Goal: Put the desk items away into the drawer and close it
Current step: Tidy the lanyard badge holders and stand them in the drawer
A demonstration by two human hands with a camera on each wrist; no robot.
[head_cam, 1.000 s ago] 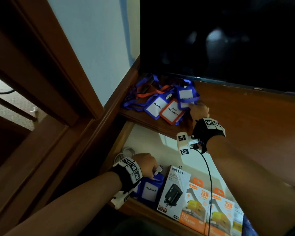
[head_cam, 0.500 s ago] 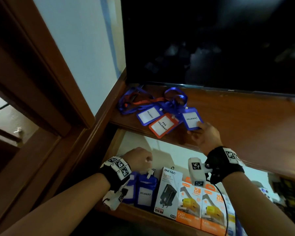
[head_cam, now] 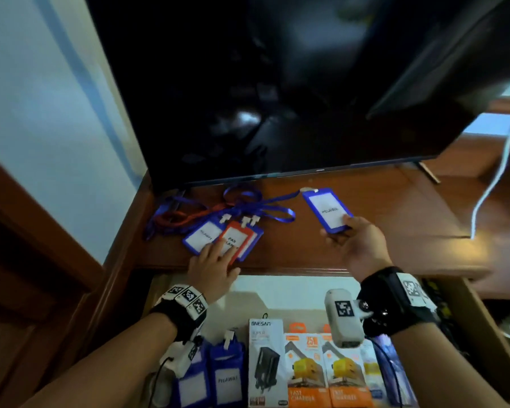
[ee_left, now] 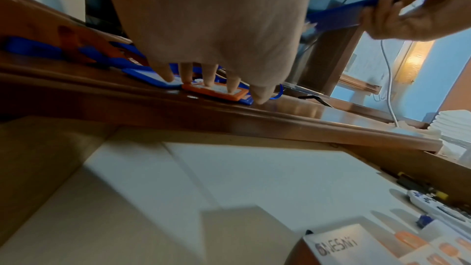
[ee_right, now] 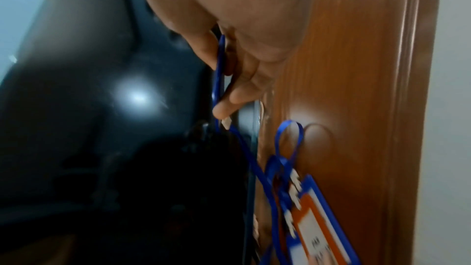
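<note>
- A blue badge holder was pinched at its near end by the right hand and held lifted off the wooden surface, its blue lanyard trailing back into the tangle under the dark screen.
- The left hand was laid flat, fingers straight, on the orange badge holder and the blue ones beside it, near the surface's front edge — nothing was gripped.
- Below, the open drawer was seen to hold charger boxes and two blue badges already stowed.
- The likeliest trouble was judged to lie in the knotted lanyards — a firm pull could drag the whole pile off the edge, or the strap could snag and be trapped when the drawer is shut.
</note>
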